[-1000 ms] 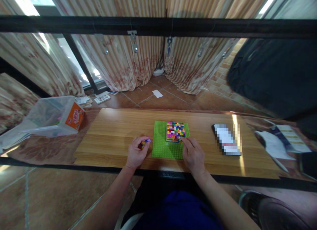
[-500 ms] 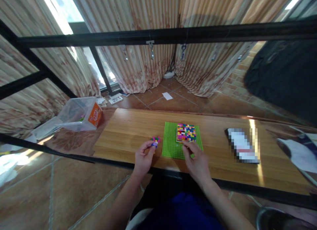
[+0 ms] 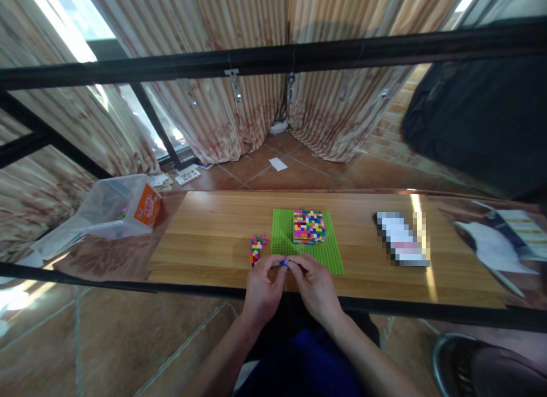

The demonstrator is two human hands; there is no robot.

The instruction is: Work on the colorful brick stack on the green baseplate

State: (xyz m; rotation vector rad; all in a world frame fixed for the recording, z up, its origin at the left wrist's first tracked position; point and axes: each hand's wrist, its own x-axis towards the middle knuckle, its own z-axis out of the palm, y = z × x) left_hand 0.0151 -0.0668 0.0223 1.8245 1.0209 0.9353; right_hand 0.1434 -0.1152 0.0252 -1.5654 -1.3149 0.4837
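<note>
I read both hands as meeting over the near edge of the surface (image 3: 205, 237). The fingers of the left hand (image 3: 261, 291) and of the right hand (image 3: 318, 289) are pinched together on one small blue brick (image 3: 284, 264), held between the two sets of fingertips. Just beyond the left fingers lies a loose cluster of coloured bricks (image 3: 256, 250); just beyond the right fingers lies the green baseplate (image 3: 299, 256), which carries a multicoloured brick block (image 3: 309, 226) on its far half.

Left hand (image 3: 262, 291), right hand (image 3: 316, 289): bare, forearms uncovered as far as seen. Deep blue garment (image 3: 307, 363) across the lap, darker cloth along its upper edge.
</note>
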